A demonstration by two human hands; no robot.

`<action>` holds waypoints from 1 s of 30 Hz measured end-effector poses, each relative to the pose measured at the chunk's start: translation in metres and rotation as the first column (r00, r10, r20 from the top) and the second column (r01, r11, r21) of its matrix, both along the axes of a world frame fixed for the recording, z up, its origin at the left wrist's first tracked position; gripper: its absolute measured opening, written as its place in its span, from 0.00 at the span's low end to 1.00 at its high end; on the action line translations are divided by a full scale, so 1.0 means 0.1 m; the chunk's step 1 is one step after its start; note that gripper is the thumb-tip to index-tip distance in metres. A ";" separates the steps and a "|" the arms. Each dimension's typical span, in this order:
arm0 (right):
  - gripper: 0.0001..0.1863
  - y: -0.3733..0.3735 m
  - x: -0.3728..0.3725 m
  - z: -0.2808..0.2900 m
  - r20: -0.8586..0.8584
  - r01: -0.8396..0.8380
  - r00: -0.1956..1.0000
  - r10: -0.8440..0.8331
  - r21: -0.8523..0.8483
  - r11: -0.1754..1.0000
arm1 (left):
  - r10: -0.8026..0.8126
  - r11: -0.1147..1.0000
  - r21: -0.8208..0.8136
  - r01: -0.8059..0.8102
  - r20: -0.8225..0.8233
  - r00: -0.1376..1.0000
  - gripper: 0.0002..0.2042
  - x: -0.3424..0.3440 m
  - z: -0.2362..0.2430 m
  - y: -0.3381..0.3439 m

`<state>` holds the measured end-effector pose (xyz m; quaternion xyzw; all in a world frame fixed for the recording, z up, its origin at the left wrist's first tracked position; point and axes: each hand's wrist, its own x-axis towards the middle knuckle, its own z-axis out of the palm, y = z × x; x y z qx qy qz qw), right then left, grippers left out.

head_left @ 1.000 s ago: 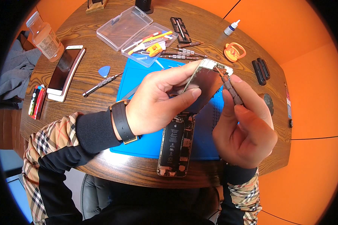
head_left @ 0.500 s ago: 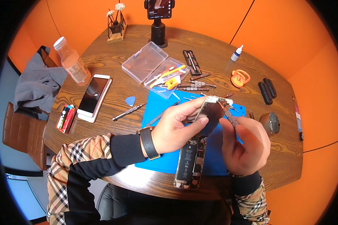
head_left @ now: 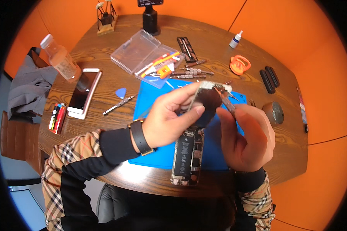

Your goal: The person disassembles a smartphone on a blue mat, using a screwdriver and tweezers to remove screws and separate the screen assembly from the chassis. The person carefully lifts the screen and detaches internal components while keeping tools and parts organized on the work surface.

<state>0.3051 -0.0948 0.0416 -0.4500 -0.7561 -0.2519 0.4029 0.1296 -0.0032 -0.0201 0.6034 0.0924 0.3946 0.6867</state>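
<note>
My left hand (head_left: 169, 117) grips an opened phone's display panel (head_left: 207, 104) by its edge, with the thumb on its dark face. The panel is raised at an angle above the open phone body (head_left: 186, 156), whose black battery and circuit board are exposed. In my right hand (head_left: 248, 140), a slim screwdriver (head_left: 228, 104) is pinched between thumb and fingers. Its tip meets the panel's far end, near small metal parts; exact contact is too small to make out. A blue mat (head_left: 216, 154) lies beneath, and the body's near end overhangs the mat onto the wooden table.
A clear plastic case (head_left: 137, 50) with tools stands open beyond the mat, beside several screwdrivers (head_left: 192, 74). To the left are a white phone (head_left: 83, 92), a bottle (head_left: 61, 61) and a blue pick (head_left: 120, 92). An orange suction cup (head_left: 240, 65) and a round tin (head_left: 273, 112) sit right.
The whole scene sits higher and further left in the picture, as the view has shifted. Both hands keep their grips, and the screwdriver stays at the panel's far end.
</note>
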 end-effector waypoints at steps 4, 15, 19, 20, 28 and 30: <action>0.23 0.02 0.02 -0.04 0.015 -0.017 1.000 0.017 0.013 1.000 | 0.020 0.999 -0.038 -0.020 0.003 1.000 0.26 0.02 -0.01 -0.01; 0.22 0.03 0.03 -0.08 -0.009 -0.007 1.000 0.007 -0.005 1.000 | 0.055 0.998 -0.024 -0.055 0.005 0.998 0.25 0.03 -0.02 -0.01; 0.22 0.05 0.01 -0.10 -0.030 -0.040 0.999 0.040 0.013 0.999 | 0.060 0.998 -0.025 -0.060 0.012 0.998 0.25 0.03 -0.01 0.00; 0.22 0.05 -0.01 -0.10 -0.064 -0.040 0.997 0.040 0.013 0.999 | 0.057 0.998 -0.020 -0.056 0.007 0.998 0.25 0.02 -0.01 0.00; 0.25 0.04 0.03 -0.15 -0.108 -0.023 0.994 0.021 -0.016 1.000 | 0.047 0.998 -0.039 -0.047 0.013 0.999 0.25 0.03 -0.02 0.00; 0.25 0.05 0.02 -0.17 -0.128 -0.025 0.992 0.023 -0.012 1.000 | 0.040 0.998 -0.048 -0.038 0.025 0.999 0.25 0.03 -0.03 0.00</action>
